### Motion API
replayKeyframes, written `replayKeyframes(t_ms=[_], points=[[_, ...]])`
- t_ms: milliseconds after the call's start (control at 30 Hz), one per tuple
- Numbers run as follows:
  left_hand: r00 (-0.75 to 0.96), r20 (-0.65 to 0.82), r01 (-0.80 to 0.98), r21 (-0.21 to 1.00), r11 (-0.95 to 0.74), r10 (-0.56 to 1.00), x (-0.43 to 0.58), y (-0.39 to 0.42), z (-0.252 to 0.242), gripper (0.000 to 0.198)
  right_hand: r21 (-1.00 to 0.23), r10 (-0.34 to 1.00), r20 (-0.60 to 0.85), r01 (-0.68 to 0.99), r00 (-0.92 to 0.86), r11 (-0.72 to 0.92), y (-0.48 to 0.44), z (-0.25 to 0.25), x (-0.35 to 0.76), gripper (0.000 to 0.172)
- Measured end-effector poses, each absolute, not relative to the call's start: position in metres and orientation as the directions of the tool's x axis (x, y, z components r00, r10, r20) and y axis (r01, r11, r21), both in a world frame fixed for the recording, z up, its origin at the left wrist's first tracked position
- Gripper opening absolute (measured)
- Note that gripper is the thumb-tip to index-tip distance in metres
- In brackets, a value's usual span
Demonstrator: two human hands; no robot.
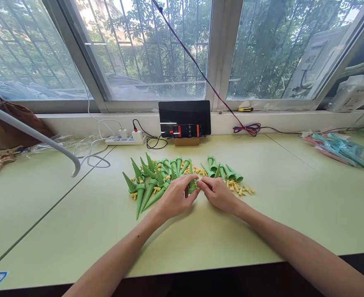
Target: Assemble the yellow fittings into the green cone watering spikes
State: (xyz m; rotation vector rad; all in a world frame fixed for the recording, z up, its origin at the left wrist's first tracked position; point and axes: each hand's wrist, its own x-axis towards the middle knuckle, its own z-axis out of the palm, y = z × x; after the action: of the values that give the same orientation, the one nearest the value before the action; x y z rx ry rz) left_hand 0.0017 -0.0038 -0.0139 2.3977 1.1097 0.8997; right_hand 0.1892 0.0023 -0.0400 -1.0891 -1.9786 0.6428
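Observation:
My left hand (pixel 178 194) is curled around a green plastic watering spike (pixel 192 185), which stands point up between its thumb and fingers. Close beside it, my right hand (pixel 218 193) is pinched at the spike's side. A small yellow piece seems to be at those fingertips, mostly hidden. Left of my hands lies a heap of green spikes (pixel 140 197), several of them upright and others on their sides, with small yellow T-shaped fittings (pixel 134 195) among them. More green spikes (pixel 228 173) lie beyond my right hand, next to loose yellow fittings (pixel 240 189).
A phone (pixel 187 131) leans against a dark tablet (pixel 185 112) at the back. The power strip (pixel 124 139) with cables is left of them. A white curved bar (pixel 46 136) crosses the left side. Bagged blue and pink items (pixel 343 149) lie far right.

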Motion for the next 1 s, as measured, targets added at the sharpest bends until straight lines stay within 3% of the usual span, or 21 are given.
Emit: replayKeyframes(t_ms=[433,1000], points=[[0.499,0.402,0.549,0.539,-0.639,0.768,0.0018,-0.0032,-0.0141,0.027,-0.767,0.866,0.361,0.418,-0.346,0.487,0.0029,-0.0383,0.1905,0.047],[0.503,0.413,0.548,0.527,-0.650,0.759,0.0009,-0.0040,-0.0136,0.025,-0.732,0.855,0.363,0.454,-0.372,0.508,0.0015,-0.0333,0.1892,0.049]])
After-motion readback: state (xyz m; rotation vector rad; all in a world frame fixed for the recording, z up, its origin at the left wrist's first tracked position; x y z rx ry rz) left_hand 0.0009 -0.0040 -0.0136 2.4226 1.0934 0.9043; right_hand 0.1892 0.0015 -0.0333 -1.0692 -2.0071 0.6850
